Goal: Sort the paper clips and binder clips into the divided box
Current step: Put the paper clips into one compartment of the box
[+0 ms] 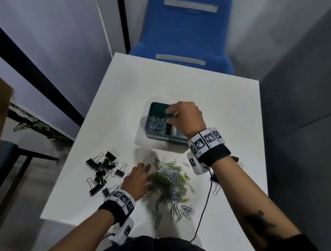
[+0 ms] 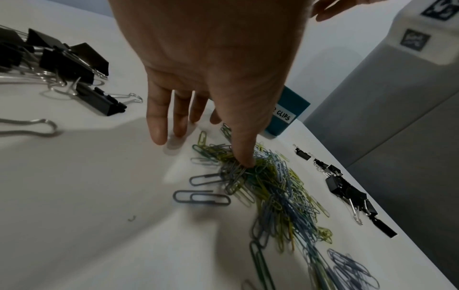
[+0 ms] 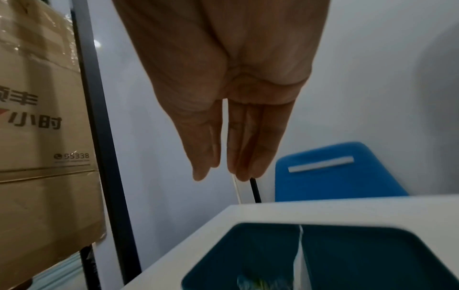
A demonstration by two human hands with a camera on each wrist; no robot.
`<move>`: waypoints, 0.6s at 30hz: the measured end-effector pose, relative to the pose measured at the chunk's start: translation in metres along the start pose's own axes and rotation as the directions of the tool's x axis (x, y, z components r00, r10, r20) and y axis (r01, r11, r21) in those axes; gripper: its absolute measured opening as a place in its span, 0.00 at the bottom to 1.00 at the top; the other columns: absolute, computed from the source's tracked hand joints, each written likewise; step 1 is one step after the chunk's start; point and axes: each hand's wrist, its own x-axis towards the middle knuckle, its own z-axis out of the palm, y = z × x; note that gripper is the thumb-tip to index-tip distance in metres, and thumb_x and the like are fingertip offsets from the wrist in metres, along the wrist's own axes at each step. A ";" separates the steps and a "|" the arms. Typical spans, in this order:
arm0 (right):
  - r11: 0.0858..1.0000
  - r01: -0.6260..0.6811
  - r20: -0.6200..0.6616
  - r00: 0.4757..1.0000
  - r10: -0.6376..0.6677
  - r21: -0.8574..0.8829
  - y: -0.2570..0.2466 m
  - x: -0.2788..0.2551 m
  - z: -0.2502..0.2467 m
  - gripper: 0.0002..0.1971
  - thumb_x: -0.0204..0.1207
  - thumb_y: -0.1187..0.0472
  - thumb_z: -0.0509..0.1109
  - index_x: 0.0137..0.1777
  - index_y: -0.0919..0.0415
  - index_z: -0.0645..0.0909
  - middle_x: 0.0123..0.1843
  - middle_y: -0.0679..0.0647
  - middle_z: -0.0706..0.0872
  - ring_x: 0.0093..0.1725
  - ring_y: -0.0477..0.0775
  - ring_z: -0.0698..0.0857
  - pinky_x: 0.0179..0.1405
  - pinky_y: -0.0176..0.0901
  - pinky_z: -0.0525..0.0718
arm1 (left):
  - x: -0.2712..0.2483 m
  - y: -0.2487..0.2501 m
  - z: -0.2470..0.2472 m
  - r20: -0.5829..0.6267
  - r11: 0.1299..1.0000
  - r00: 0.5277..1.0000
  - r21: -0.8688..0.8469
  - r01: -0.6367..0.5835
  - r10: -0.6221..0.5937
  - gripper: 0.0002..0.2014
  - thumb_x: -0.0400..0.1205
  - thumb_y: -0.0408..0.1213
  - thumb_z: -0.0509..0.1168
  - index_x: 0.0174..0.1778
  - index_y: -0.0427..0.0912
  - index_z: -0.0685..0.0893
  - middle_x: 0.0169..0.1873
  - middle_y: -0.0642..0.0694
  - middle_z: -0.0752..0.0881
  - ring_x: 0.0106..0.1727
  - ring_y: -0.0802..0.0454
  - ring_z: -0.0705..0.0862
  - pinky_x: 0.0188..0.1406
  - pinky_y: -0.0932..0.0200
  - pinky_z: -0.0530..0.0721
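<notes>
Forearms and wrist-worn cameras sit closest, at the near edge of the white table (image 1: 207, 85); all places below are given relative to the divided box (image 1: 149, 114).

- Blue chair (image 1: 188, 33): beyond the box, past the table's far edge.
- Divided box: teal, two compartments behind a white partition; its left compartment holds mixed paper clips, and the right one is mostly hidden under the hand.
- Right hand (image 1: 186, 119): over the box. The wrist view shows its fingers (image 3: 248, 137) straight and held together, hanging down with nothing visible between them; the head view is too blurred to confirm a release.
- Left hand (image 1: 137, 179): nearer than the box, fingers extended, thumb (image 2: 244, 149) pressing into the loose pile, nothing gripped.
- Paper clips (image 1: 171, 183): tangled heap nearer than the box.
- Binder clips (image 1: 102, 171): black cluster to the near left of the box; a few more (image 2: 347, 188) to its near right.

Risks, as judged: the clips interlock, so a lift may trail extras that drop outside the box or into the wrong compartment; the thumb's sweep may scatter clips toward the near edge.
</notes>
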 end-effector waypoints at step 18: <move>0.983 -0.094 0.494 0.855 0.160 -0.156 0.098 -0.157 0.148 0.46 0.75 0.38 0.66 0.85 0.54 0.47 0.87 0.56 0.43 0.85 0.59 0.44 0.82 0.60 0.58 | 0.003 0.039 0.025 0.193 0.908 0.921 0.189 -0.374 0.339 0.43 0.82 0.62 0.55 0.84 0.42 0.44 0.84 0.43 0.41 0.85 0.46 0.41 0.82 0.41 0.51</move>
